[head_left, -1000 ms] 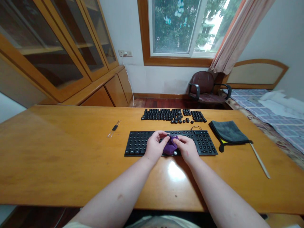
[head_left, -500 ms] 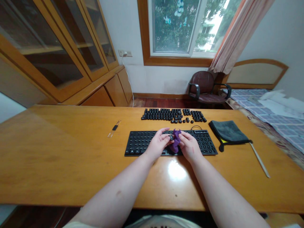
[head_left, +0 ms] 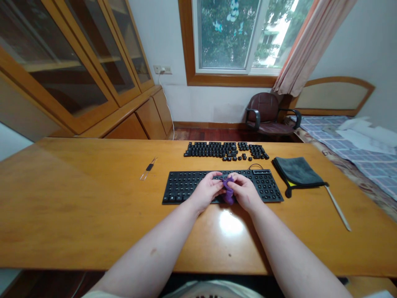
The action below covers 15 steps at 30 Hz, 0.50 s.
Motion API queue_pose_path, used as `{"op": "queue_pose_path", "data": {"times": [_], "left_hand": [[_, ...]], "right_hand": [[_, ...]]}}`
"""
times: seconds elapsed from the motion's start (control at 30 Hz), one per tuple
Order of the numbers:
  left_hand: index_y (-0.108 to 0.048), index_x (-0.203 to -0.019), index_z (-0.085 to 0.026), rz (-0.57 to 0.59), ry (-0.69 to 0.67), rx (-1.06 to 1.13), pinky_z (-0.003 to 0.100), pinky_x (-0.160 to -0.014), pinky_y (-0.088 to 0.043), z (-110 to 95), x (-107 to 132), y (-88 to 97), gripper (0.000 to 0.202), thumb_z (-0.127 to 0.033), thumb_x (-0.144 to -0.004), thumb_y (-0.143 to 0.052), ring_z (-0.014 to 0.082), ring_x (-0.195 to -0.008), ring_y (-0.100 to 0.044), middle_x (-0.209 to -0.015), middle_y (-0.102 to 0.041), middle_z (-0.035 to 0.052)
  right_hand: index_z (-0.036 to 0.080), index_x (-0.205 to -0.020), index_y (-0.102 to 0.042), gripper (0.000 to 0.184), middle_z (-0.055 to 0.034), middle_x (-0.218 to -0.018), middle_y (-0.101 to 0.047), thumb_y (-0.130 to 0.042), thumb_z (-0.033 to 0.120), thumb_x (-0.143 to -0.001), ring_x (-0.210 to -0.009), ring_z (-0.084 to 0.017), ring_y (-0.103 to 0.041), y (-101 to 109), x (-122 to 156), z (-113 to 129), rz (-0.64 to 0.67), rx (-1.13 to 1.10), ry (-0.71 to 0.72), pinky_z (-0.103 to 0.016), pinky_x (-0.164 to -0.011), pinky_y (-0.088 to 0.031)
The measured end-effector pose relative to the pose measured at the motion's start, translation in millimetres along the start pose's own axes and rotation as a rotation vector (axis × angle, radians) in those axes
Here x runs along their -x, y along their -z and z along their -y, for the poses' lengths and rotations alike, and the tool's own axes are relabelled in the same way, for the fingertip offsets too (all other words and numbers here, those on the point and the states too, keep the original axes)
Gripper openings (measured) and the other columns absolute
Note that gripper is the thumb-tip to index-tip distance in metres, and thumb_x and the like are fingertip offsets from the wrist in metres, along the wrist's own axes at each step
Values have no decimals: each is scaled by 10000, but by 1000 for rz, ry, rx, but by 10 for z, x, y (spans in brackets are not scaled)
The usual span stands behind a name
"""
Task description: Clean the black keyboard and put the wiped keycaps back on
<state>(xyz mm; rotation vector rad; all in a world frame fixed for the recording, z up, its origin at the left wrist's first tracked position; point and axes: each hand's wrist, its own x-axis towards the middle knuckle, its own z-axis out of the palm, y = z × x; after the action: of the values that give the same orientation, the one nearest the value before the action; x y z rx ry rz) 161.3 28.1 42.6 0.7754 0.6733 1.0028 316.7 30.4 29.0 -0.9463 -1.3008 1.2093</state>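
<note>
Above the middle of a black keyboard base [head_left: 182,186], stripped of most of its keycaps, my two hands meet. My right hand [head_left: 246,192] is closed on a soft lump of purple cleaning gel [head_left: 228,195], whose lower end hangs down over the board's front edge. The fingertips of my left hand [head_left: 206,190] are pinched against the gel's left side; the small black keycap they held a moment ago is now hidden by the fingers and the gel. Behind the board, the removed black keycaps [head_left: 211,149] lie in keyboard-like rows.
A wire keycap puller [head_left: 149,167] lies left of the keyboard. To the right are a folded grey cloth [head_left: 299,171] and a thin pale stick [head_left: 338,209]. All rest on a wooden table [head_left: 77,207]. Beyond it stands a brown armchair [head_left: 265,111].
My right hand has brought the purple gel onto the keycap in my left fingers, covering it. The gel has bunched up and hangs slightly lower.
</note>
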Motion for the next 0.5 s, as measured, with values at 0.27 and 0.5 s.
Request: {"op": "queue_pose_path", "data": {"times": [0.27,0.5], "left_hand": [[-439,-936,-175,-8,-43,-42,276,-729,-505,26,-5,-34,470,-288,-620,-767,118,-676,-647,-789,-673,11],[-482,-1004,-186,-145,-338,-480,334,-869,-481,54,18,-19,351,-159,-702,-658,170,-923,-639,-937,-669,56]], "right_hand": [[200,-753,-670,232,-37,-829,-616,-648,428,-715,-769,-179,-587,-40,17,34,-10,-55,-110,-289,-687,-484],[198,-895,-664,331,-30,-756,-659,-598,485,-744,-641,-164,-593,-93,18,37,-131,-216,-165,-298,-627,-492]]}}
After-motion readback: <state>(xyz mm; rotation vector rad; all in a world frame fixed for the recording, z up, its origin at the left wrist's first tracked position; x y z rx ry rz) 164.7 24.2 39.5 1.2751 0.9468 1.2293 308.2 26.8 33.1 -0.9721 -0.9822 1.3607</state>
